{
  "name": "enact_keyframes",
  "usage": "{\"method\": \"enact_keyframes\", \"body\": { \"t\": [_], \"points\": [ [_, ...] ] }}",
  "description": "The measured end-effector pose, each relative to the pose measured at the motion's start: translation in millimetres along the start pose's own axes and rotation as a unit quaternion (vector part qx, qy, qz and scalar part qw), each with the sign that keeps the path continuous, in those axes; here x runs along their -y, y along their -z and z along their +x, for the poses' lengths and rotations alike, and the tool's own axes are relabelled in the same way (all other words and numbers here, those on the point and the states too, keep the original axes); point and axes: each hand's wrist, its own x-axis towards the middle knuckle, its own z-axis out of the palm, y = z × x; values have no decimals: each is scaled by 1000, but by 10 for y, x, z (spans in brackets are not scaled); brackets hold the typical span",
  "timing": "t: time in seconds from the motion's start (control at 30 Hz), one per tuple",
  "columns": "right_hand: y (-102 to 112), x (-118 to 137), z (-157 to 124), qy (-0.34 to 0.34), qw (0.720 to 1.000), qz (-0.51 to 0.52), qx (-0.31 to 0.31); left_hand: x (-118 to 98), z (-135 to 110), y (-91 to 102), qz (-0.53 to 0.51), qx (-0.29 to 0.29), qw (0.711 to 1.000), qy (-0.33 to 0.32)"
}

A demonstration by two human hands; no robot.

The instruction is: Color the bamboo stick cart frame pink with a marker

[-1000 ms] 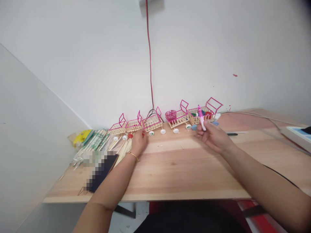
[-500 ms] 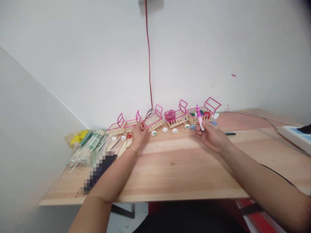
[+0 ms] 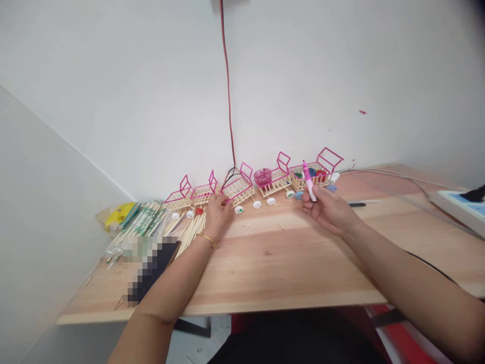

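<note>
My right hand (image 3: 329,208) is closed around a pink marker pen (image 3: 308,181), its coloured tip pointing up. My left hand (image 3: 217,215) is closed at the front end of the middle miniature shopping cart (image 3: 238,191), made of thin wooden sticks with pink upper edges and a pink handle. Its fingertips partly hide that corner. White bottle-cap wheels (image 3: 238,210) show under the cart. On the right, a similar cart (image 3: 275,184) stands beside a pink-stained clear cup (image 3: 262,177). Behind the pen, the rightmost cart (image 3: 297,183) holds coloured caps (image 3: 321,175).
Two more small carts (image 3: 179,200) stand on the left. Wooden sticks (image 3: 189,230), packaged sticks (image 3: 146,220) and a yellow bag (image 3: 120,216) lie by the left wall. A dark pen-like object (image 3: 356,205) and a white box (image 3: 460,210) are on the right.
The camera view has shifted slightly. My left hand stays at the middle cart, and my right hand still holds the marker pen upright.
</note>
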Motion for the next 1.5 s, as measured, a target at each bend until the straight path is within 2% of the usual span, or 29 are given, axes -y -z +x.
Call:
{"method": "enact_keyframes", "body": {
  "t": [0.1, 0.2, 0.27, 0.33, 0.4, 0.47, 0.6, 0.8, 0.93, 1.07, 1.13, 1.5],
  "points": [
    [-17, -1, -6, 9, 1000, -15, 2, 37, 15, 47, -46, -5, 999, 5],
    [-53, 3, -15, 38, 999, -29, -10, 28, 28, 121, -162, 21, 986, 34],
    [-85, 8, -27, 65, 997, -29, -15, -16, 26, 175, -274, 54, 958, 67],
    [-114, 11, -43, 90, 995, -30, -12, -71, 17, 215, -374, 83, 917, 108],
    [-132, 4, -59, 103, 994, -43, -3, -112, 7, 228, -435, 95, 884, 142],
    [-130, -12, -67, 110, 992, -62, 3, -118, 2, 211, -456, 89, 871, 157],
    [-83, -48, -49, 114, 990, -82, 0, -36, 4, 146, -417, 59, 897, 132],
    [-43, -59, -17, 98, 992, -84, -8, 88, 3, 206, -280, -7, 960, 27],
    [-46, -78, -14, 90, 991, -103, -1, 135, -14, 282, -175, 0, 984, -26],
    [-25, -107, -3, 90, 989, -115, -1, 188, -70, 278, -173, 47, 982, -63],
    [-7, -120, 6, 90, 989, -116, 1, 212, -103, 253, -193, 74, 977, -58],
    [38, -177, 27, 102, 986, -130, 5, 266, -174, 187, -305, 172, 934, 74]
  ]
}}
